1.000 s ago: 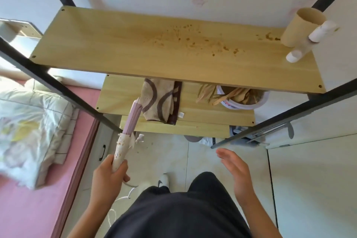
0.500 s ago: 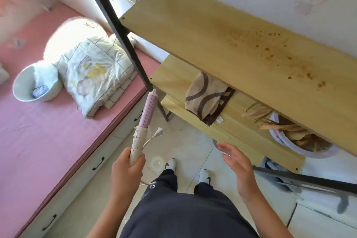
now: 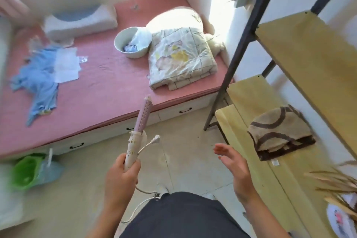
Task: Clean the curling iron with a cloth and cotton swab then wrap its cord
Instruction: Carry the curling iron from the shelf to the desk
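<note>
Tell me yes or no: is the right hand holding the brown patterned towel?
No; the right hand is open and empty in the air, while the brown patterned towel lies folded on the wooden shelf.

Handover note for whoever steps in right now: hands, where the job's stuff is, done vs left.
Left hand: closed on the handle of the curling iron, barrel up and tilted away.
Right hand: open, empty, near the shelf.
Cord: hangs loose from the handle towards the floor; plug sticks out beside the iron.
Brown patterned cloth: folded on the lower shelf, untouched.
Cotton swab: not identifiable in view.
Done: iron picked up. Nothing shows any wiping.
Left: get cloth, wipe, swab, wrap cord.
</note>
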{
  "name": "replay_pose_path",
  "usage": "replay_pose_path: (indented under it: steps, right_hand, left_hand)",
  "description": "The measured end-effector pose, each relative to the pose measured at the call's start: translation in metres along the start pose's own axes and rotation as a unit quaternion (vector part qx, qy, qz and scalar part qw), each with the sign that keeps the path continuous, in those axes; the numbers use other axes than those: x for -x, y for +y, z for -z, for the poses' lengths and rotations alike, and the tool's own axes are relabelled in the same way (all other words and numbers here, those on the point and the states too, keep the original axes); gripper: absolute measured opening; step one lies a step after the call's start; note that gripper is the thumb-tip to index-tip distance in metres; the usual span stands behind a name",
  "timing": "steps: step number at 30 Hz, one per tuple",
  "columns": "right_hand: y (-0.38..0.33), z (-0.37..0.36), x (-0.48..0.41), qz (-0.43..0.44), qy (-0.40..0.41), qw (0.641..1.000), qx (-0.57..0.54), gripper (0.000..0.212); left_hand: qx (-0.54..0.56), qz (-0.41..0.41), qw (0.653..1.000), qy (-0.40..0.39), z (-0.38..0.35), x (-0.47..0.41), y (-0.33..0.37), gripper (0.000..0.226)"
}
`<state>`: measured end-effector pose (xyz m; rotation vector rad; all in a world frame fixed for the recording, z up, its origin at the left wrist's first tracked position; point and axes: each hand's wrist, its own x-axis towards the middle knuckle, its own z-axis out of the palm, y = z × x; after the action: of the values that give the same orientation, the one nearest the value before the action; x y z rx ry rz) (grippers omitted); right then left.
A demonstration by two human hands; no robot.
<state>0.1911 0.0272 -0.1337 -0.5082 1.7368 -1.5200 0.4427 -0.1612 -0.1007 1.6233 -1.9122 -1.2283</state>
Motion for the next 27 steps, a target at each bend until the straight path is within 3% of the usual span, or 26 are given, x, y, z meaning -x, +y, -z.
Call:
replay_pose_path:
  steps: [10,18,27]
  right_hand:
    - [-0.029,-0.210,-0.069,0.062,-0.186,0.978,0.070,0.036]
    - [-0.048,-0.346,-0.108,0.052,-0.350,0.925,0.136,0.037]
    - [-0.056,-0.501,-0.177,0.030,-0.495,0.851,0.171,0.048]
  left_hand:
    - [0.109,0.114,0.973,0.169,0.147,-0.011,-0.098,0.008]
    - [0.170,0.193,0.922,0.291,0.216,-0.022,-0.145,0.030]
    - [0.198,0.296,0.848,0.393,0.275,-0.061,-0.181,0.018]
